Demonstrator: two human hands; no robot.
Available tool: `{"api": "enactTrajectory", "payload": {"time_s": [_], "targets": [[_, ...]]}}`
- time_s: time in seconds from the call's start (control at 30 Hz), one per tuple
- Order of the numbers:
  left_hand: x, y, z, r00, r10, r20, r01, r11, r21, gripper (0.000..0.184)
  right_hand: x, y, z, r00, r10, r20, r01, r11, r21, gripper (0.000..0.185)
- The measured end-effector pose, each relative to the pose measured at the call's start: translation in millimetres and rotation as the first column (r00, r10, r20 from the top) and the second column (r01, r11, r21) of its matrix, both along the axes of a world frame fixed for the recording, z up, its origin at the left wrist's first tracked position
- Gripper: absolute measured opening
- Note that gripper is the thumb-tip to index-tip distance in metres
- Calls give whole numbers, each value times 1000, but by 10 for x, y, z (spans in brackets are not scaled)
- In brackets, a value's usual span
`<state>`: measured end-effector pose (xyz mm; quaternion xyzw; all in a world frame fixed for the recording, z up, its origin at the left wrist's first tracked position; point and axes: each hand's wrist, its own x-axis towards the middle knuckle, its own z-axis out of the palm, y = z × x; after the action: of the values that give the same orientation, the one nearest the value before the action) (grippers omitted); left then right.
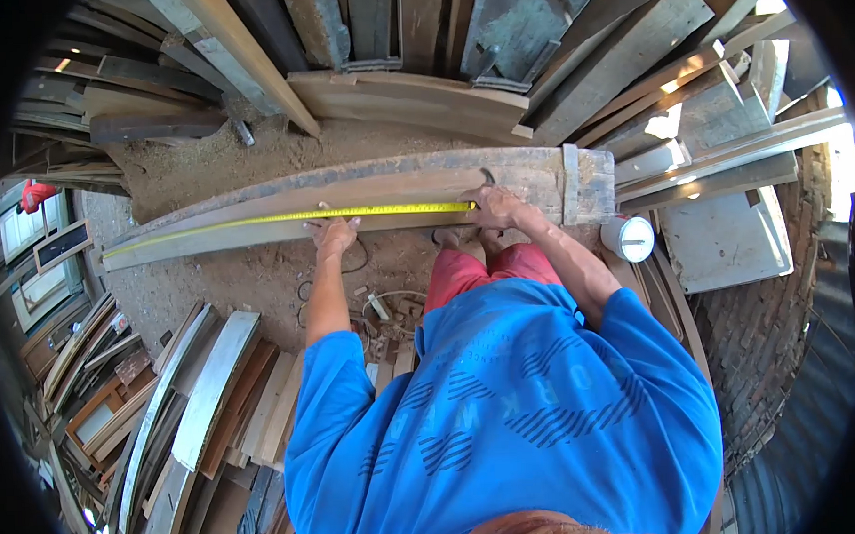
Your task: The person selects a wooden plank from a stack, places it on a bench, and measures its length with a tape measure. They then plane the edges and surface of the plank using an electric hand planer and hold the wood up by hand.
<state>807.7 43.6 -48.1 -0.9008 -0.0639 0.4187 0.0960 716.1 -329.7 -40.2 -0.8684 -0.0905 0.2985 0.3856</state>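
Observation:
A long yellow tape measure [397, 211] is stretched along a wooden board [401, 186] that lies on a plank bench. My right hand [499, 209] is closed around the right end of the tape, near the bench's right part; its case is mostly hidden by the fingers. A small dark curved piece [487, 176] shows just beyond that hand. My left hand [333, 234] is at the board's near edge, about midway along the tape. Its fingers are spread, with the tips reaching past the tape and the thumb out to the right. The tape continues left to the board's far end.
A white bucket [628, 238] stands by the bench's right end [594, 188]. Stacked boards [220, 397] lie at the lower left, and more timber leans along the back. A cable and a white object [380, 305] lie on the floor beside my legs.

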Motion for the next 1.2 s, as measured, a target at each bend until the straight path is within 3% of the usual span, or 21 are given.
{"api": "enactTrajectory", "payload": {"time_s": [0.03, 0.13, 0.23, 0.3, 0.37, 0.4, 0.43, 0.6, 0.73, 0.97, 1.07, 1.13, 1.2], "targets": [[-31, 8, 11, 1000, 19, -7, -19, 1000, -3, 103, 46, 46, 178, 984, -40, -176, 36, 999, -25, 43], [-53, 117, -257, 999, -13, 31, 13, 1000, -12, 102, 56, 118, 78, 988, -29, -151, 13, 995, -101, 45], [-98, 171, -237, 998, -7, 67, 8, 1000, -13, 101, 75, 211, 26, 991, 36, -131, -24, 996, 89, 47], [-69, 107, -173, 998, 33, 61, -29, 998, -58, 100, 78, 292, -141, 990, 23, -138, -16, 999, 49, 48], [-70, 178, -195, 999, -19, 41, 21, 999, -46, 99, 170, 370, -37, 993, 33, -109, -32, 999, 10, 49], [-56, 147, -226, 998, -51, 34, 53, 998, -47, 99, 283, 392, 269, 983, 59, -172, -51, 997, 50, 51], [-77, -73, 46, 990, 113, 84, -111, 993, -30, 101, 320, 451, 486, 965, 83, -248, -61, 994, 95, 52], [-47, 30, -73, 990, 108, 88, -103, 992, -67, 105, 374, 644, 330, 987, -26, -160, 10, 995, -100, 51], [-81, 28, -56, 988, 138, 71, -133, 989, -66, 107, 526, 711, 375, 928, 28, -371, -61, 995, -77, 53], [-76, 81, -157, 994, 87, 66, -84, 995, -55, 106, 529, 606, 263, 940, 45, -338, -88, 990, -111, 53], [-117, 29, -19, 993, -3, 114, 13, 996, -92, 92, 433, 486, -80, 974, 107, -202, -126, 988, -86, 52], [-130, 45, -44, 991, 10, 136, 3, 995, -98, 90, 472, 330, 60, 947, 107, -303, -146, 983, -111, 53], [-138, 90, -144, 989, -5, 146, 15, 998, -66, 91, 401, 121, -184, 961, 131, -244, -145, 989, -37, 48]]}}
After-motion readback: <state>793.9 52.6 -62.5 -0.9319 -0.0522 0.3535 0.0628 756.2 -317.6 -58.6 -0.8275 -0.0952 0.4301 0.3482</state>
